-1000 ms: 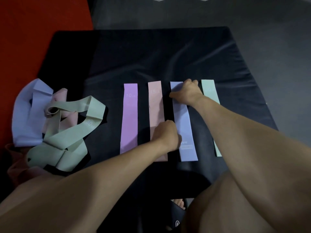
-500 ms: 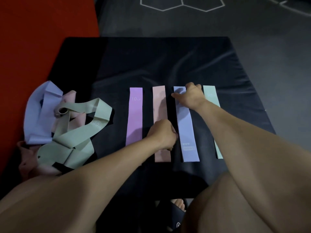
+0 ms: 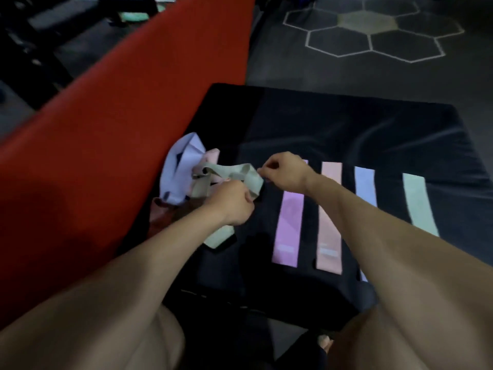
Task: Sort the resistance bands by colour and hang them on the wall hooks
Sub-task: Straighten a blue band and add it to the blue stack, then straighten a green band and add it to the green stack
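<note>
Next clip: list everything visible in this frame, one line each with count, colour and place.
flat bands: 4, purple, pink, lavender-blue and mint green from left to right, laid side by side on the mat's right half
tangled green band: 1, sage green, lifted at the pile, pinched by both hands
band pile: several, lavender and pink showing, count unclear, at the mat's left edge
mat: 1, black, on the floor
red floor strip: 1, red, left of the mat
hexagon markings: a cluster, white outlines on grey floor, top right
gym equipment: dark, blurred, top left
left hand: 1, gripping the green band
right hand: 1, pinching the same band
</note>
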